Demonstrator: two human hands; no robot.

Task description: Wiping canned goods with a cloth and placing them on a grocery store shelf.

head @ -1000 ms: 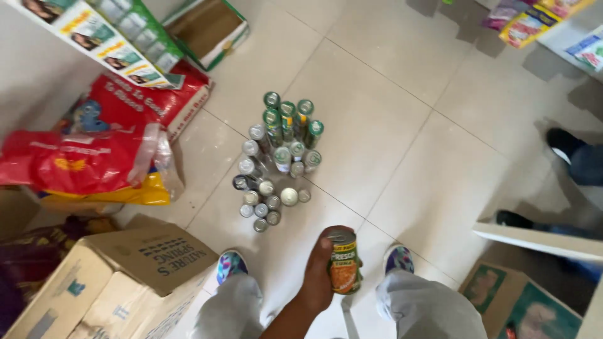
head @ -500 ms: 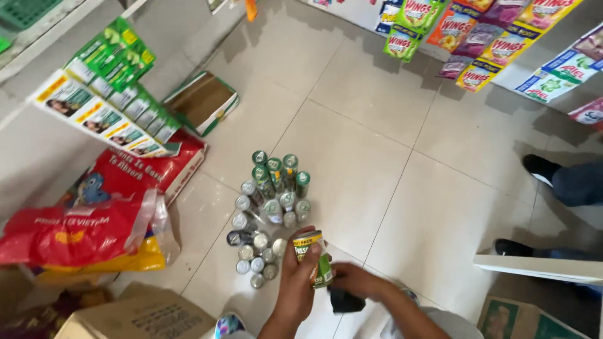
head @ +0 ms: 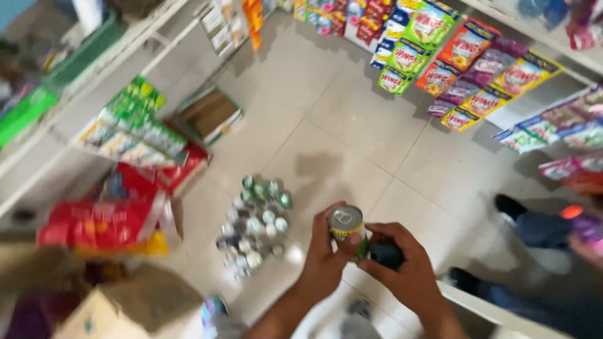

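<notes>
A pale tiled floor (head: 352, 113) lies open through the middle, hemmed by a shelf (head: 94, 69) on the left and hanging sachet packets (head: 465, 69) far right. Near centre, the left hand (head: 323, 263) has its grip clenched round an upright can (head: 347, 227), while the right hand (head: 408, 270) grips a dark object (head: 386, 254) beside it. Clustered cans (head: 254, 220) stand on the floor to the left, by a cardboard box (head: 132, 307), and another person's feet (head: 521, 220) stand at right.

Both forearms enter from the lower edge and converge at centre frame, held up in front of the body. Left hand (head: 323, 263): fingers curled, thumb uppermost, closed in a grip, back of hand toward camera. Right hand (head: 405, 270): fingers bent inward toward the left, thumb tip touching the left hand's grip area, knuckles up. Hands touching each other. Wrists roughly straight.
</notes>
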